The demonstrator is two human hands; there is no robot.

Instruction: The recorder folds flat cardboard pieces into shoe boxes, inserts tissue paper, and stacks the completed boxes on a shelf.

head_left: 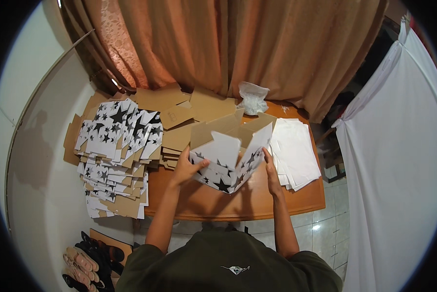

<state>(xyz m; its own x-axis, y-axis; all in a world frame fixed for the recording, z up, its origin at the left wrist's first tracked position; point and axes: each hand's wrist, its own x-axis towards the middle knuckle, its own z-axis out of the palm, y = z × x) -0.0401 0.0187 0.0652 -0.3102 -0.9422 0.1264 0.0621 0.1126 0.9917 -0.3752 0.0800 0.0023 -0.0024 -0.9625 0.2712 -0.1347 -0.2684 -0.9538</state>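
A white cardboard box printed with black stars (222,168) is held over the wooden table (218,207), one corner turned toward me. Its top flaps stand up and its brown inside shows. On its left side my left hand (188,168) grips the wall, thumb lying across the printed face. My right hand (271,170) holds the right wall, with the thumb near its upper edge; the other fingers are partly hidden. The box's far walls and underside are mostly out of sight.
Flat star-printed cardboard pieces (114,160) are piled at the left. Plain brown cardboard sheets (211,104) lie at the back. White paper sheets (296,153) are stacked at the right, behind them a clear plastic bag (252,97). Shoes (84,263) stand lower left.
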